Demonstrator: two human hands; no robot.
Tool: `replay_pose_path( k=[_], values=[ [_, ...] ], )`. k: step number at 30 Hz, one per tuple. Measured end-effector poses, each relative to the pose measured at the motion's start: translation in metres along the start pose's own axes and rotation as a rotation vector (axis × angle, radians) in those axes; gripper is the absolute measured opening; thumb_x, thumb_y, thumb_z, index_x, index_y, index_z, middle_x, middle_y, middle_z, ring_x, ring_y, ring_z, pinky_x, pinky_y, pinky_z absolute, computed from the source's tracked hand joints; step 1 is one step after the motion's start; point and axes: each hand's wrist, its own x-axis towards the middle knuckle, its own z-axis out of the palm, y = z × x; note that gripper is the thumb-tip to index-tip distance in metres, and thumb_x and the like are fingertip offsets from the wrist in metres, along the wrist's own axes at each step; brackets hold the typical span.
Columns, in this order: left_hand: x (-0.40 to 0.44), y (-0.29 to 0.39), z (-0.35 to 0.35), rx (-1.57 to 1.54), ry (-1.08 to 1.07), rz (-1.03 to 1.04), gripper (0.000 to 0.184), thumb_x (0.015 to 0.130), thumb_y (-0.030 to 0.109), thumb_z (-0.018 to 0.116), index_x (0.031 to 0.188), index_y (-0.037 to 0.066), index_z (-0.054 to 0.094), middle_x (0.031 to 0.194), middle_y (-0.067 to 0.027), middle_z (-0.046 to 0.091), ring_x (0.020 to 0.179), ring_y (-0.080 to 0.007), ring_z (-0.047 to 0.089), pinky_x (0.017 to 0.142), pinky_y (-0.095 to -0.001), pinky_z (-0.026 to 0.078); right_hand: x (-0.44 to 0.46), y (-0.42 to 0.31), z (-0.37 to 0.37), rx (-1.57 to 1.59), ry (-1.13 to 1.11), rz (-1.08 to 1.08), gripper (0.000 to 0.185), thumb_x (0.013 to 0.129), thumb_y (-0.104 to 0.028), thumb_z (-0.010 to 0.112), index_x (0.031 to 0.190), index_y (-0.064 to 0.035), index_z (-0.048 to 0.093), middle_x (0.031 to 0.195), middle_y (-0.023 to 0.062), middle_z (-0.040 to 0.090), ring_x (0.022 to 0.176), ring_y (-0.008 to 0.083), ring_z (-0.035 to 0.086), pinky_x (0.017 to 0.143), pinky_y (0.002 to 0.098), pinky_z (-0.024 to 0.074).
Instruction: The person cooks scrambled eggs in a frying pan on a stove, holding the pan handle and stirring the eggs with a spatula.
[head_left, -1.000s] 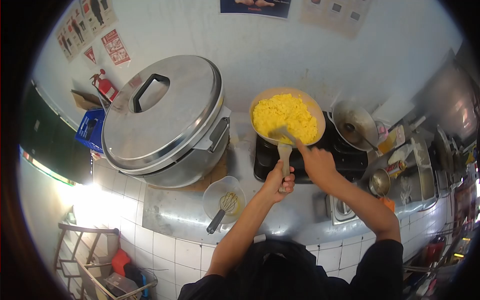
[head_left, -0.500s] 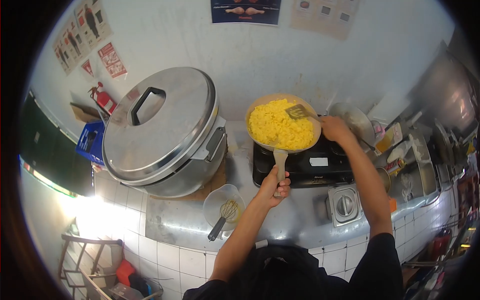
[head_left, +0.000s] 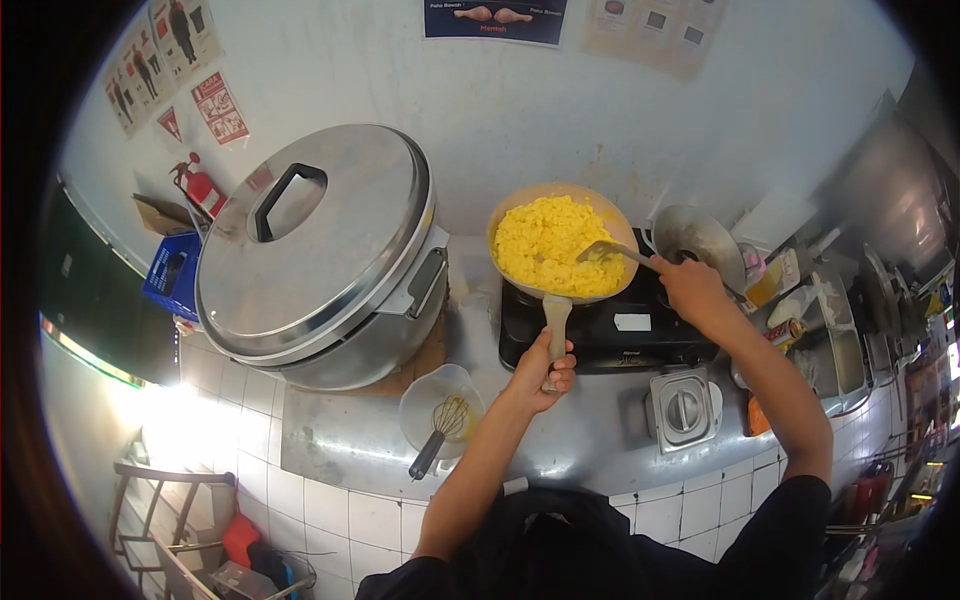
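My left hand is wrapped round the light handle of a frying pan, which rests over the left part of a black stove. Yellow scrambled egg fills much of the pan. From the right, my right hand grips the spatula, whose blade touches the egg near the pan's right side. Below and left of the pan, a whisk with a dark handle leans in a clear bowl.
A huge lidded metal pot stands at left. Behind my right hand is a wok. A small lidded metal container sits at the counter's front. Containers and packets crowd the right side.
The spatula has gone from the front of the pan, to its upper right, then down onto the egg at the right. My right hand moved with it. My left hand keeps its hold.
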Motion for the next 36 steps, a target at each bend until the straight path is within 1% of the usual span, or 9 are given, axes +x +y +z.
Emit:
replay_pose_path(
  k=[2, 5, 8, 13, 18, 23, 27, 33, 36],
  values=[
    [0.001, 0.000, 0.000, 0.001, -0.011, -0.009, 0.040, 0.099, 0.047, 0.029, 0.092, 0.010, 0.045, 0.056, 0.0030, 0.033, 0.042, -0.0073, 0.030, 0.039, -0.0235, 0.027, 0.023, 0.020, 0.041, 0.044, 0.016, 0.056, 0.032, 0.089, -0.017, 0.053, 0.121, -0.0186, 0.053, 0.072, 0.0183, 0.064, 0.071, 0.0389, 0.064, 0.062, 0.0498, 0.0516],
    [0.003, 0.002, -0.001, 0.007, -0.015, -0.024, 0.041, 0.099, 0.047, 0.029, 0.093, 0.010, 0.045, 0.056, 0.0031, 0.033, 0.042, -0.0075, 0.030, 0.039, -0.0236, 0.027, 0.055, -0.004, 0.075, 0.184, 0.106, 0.160, 0.034, 0.089, -0.019, 0.052, 0.123, -0.0157, 0.052, 0.076, 0.0200, 0.064, 0.074, 0.0407, 0.064, 0.065, 0.0509, 0.0512],
    [0.002, 0.001, -0.002, 0.008, -0.013, -0.030, 0.041, 0.099, 0.047, 0.029, 0.093, 0.010, 0.045, 0.056, 0.0030, 0.034, 0.042, -0.0075, 0.030, 0.039, -0.0237, 0.027, 0.070, -0.041, 0.100, 0.262, 0.107, 0.086, 0.038, 0.089, -0.019, 0.052, 0.127, -0.0139, 0.050, 0.075, 0.0194, 0.064, 0.073, 0.0395, 0.064, 0.062, 0.0499, 0.0514],
    [0.002, 0.002, -0.003, -0.006, -0.017, -0.025, 0.041, 0.099, 0.047, 0.029, 0.093, 0.010, 0.045, 0.056, 0.0031, 0.033, 0.042, -0.0075, 0.030, 0.040, -0.0238, 0.027, 0.009, -0.069, 0.021, 0.112, -0.069, -0.131, 0.050, 0.086, -0.009, 0.050, 0.135, -0.0139, 0.041, 0.077, 0.0196, 0.064, 0.072, 0.0355, 0.065, 0.062, 0.0470, 0.0519],
    [0.003, 0.003, -0.003, -0.023, -0.014, -0.031, 0.041, 0.099, 0.048, 0.030, 0.093, 0.010, 0.044, 0.057, 0.0030, 0.033, 0.042, -0.0076, 0.029, 0.040, -0.0239, 0.027, -0.002, -0.010, -0.001, 0.012, -0.060, 0.052, 0.041, 0.088, -0.018, 0.055, 0.128, -0.0220, 0.049, 0.073, 0.0201, 0.063, 0.072, 0.0365, 0.065, 0.062, 0.0484, 0.0519],
    [0.003, 0.003, -0.004, -0.013, -0.011, -0.044, 0.040, 0.099, 0.048, 0.030, 0.093, 0.010, 0.044, 0.056, 0.0029, 0.033, 0.041, -0.0075, 0.029, 0.039, -0.0234, 0.027, 0.047, -0.015, 0.073, 0.124, 0.074, 0.104, 0.042, 0.087, -0.015, 0.054, 0.129, -0.0197, 0.048, 0.077, 0.0221, 0.063, 0.073, 0.0380, 0.065, 0.064, 0.0485, 0.0523],
    [0.005, 0.004, -0.004, -0.020, -0.020, -0.053, 0.041, 0.098, 0.049, 0.031, 0.093, 0.011, 0.044, 0.056, 0.0032, 0.033, 0.041, -0.0071, 0.029, 0.039, -0.0229, 0.026, 0.034, -0.062, 0.056, 0.117, 0.088, 0.030, 0.051, 0.081, -0.010, 0.057, 0.130, -0.0141, 0.047, 0.071, 0.0177, 0.063, 0.068, 0.0351, 0.065, 0.058, 0.0458, 0.0516],
    [0.002, 0.003, -0.005, -0.077, -0.018, -0.042, 0.041, 0.098, 0.050, 0.031, 0.091, 0.011, 0.044, 0.056, 0.0035, 0.033, 0.041, -0.0069, 0.029, 0.039, -0.0228, 0.026, -0.037, -0.080, -0.039, -0.014, -0.056, -0.074, 0.054, 0.078, -0.008, 0.058, 0.130, -0.0093, 0.045, 0.064, 0.0139, 0.061, 0.062, 0.0328, 0.064, 0.054, 0.0425, 0.0505],
    [0.004, 0.000, -0.002, -0.065, -0.016, -0.049, 0.041, 0.098, 0.050, 0.031, 0.091, 0.012, 0.044, 0.056, 0.0035, 0.033, 0.041, -0.0069, 0.028, 0.039, -0.0227, 0.026, -0.033, -0.086, -0.024, -0.005, -0.061, -0.099, 0.048, 0.080, -0.008, 0.055, 0.127, -0.0074, 0.048, 0.067, 0.0140, 0.063, 0.062, 0.0311, 0.065, 0.054, 0.0418, 0.0513]
  ],
)
